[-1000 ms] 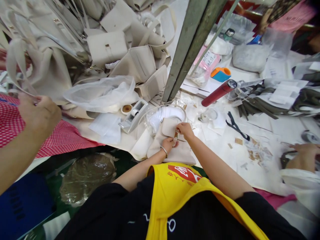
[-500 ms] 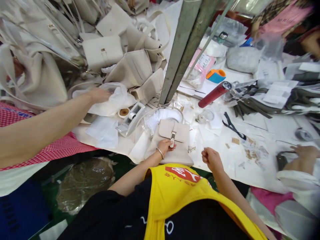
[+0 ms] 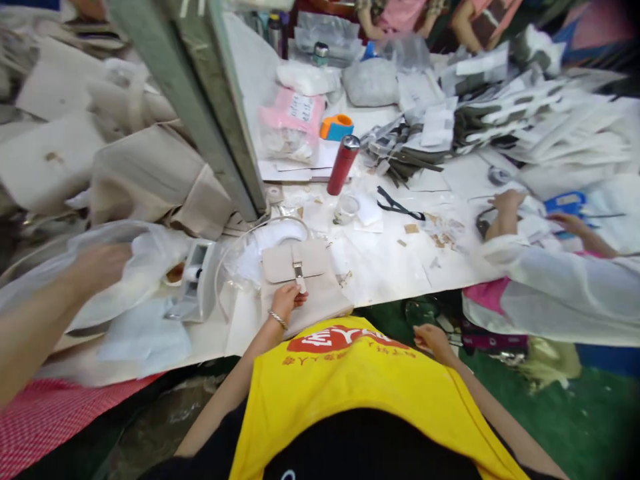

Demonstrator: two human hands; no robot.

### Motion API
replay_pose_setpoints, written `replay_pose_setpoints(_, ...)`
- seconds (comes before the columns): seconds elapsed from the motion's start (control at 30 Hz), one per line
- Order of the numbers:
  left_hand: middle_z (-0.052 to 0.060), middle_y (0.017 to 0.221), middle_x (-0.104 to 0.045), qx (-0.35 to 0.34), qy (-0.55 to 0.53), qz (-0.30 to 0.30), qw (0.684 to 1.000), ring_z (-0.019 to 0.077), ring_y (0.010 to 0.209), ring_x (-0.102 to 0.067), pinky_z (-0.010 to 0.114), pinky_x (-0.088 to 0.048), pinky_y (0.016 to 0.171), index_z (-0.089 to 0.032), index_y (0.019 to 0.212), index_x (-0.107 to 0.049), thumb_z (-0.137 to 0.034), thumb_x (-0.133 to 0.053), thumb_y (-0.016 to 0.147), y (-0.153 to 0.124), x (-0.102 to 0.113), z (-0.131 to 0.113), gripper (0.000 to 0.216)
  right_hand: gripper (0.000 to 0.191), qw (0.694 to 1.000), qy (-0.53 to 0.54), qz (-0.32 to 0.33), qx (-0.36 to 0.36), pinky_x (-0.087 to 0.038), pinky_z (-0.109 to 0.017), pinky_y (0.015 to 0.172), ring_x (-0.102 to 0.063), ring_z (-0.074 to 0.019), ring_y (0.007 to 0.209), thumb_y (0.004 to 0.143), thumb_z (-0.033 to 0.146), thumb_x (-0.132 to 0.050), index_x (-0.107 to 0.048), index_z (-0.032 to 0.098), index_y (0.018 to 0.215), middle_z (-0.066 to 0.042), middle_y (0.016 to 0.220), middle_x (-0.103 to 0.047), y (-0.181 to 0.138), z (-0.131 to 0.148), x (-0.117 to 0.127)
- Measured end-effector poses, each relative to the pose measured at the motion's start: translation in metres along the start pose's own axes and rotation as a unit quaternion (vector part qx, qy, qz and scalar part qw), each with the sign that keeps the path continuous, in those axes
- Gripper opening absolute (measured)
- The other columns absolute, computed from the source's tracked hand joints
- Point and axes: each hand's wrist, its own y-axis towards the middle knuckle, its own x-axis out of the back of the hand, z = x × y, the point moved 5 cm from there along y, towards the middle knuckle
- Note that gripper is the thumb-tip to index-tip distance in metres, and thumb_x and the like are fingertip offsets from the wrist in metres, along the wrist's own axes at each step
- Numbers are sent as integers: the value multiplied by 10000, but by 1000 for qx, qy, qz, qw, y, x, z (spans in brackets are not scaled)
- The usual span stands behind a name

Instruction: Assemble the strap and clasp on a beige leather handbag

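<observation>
A small beige handbag [image 3: 320,293] with a metal clasp lies flat at the near table edge, partly on a clear plastic bag with white stuffing [image 3: 270,240]. My left hand [image 3: 287,300], a bracelet on its wrist, pinches the bag's front flap tab just below the clasp. My right hand [image 3: 431,339] hangs off the table, below its edge and over the green floor, with the fingers curled in. What lies inside them is hidden.
A grey-green metal post [image 3: 210,113] rises behind the bag. A tape dispenser [image 3: 194,287], red bottle [image 3: 343,164], glass jar [image 3: 345,208] and black scissors [image 3: 400,207] lie near. Beige bags [image 3: 145,173] pile up left. One co-worker's hand [image 3: 100,267] touches plastic; another's white-sleeved arms [image 3: 520,260] work right.
My right hand left the bag's clasp, closed and dropped below the table edge. My left hand stayed on the flap. The co-worker's arm on the left reached to the plastic. The view swung right.
</observation>
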Motion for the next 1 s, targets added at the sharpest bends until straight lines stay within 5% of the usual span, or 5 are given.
replay_pose_setpoints(0.23,31,626,-620,13,26,1,1000,77,511,-545,178,-421,488,-126,734,-521,-246,-600,612,-5,-1,-5,188,242,994,101,-29,-2,-477,-284,594,-558,-151,619,521,288,-641,-524,181,704,-6,632,-547,39,-14,8)
replay_pose_setpoints(0.5,-19,517,-559,10,13,1,1000,60,422,-486,167,-368,423,-128,690,-501,-267,-625,554,-11,-5,-8,231,289,911,-366,-186,43,-429,-419,666,-558,-313,781,748,286,-411,-611,92,671,-214,736,-570,30,14,24)
replay_pose_setpoints(0.6,-47,446,-490,-13,11,7,1000,38,360,-411,155,-299,377,-126,628,-483,-296,-621,543,-14,-8,-15,235,355,868,-381,-197,249,-389,-448,790,-466,-325,995,707,184,-458,-529,72,1036,-241,1088,-469,5,81,-32)
replay_pose_setpoints(0.73,-59,426,-448,-20,-10,8,1000,26,344,-366,153,-248,369,-127,603,-472,-288,-617,531,-17,-13,-23,228,504,720,-337,-6,606,-288,-390,957,-274,-239,1182,729,172,-489,-370,158,1219,-115,1286,-333,-66,185,-150)
replay_pose_setpoints(1.0,0,534,-525,-131,105,-40,985,81,440,-448,216,-355,460,-150,647,-519,-340,-504,669,-24,-2,-32,191,304,568,-306,90,759,-348,-385,929,-370,-217,1127,792,128,-420,-491,109,1086,-141,1143,-483,-106,248,-269)
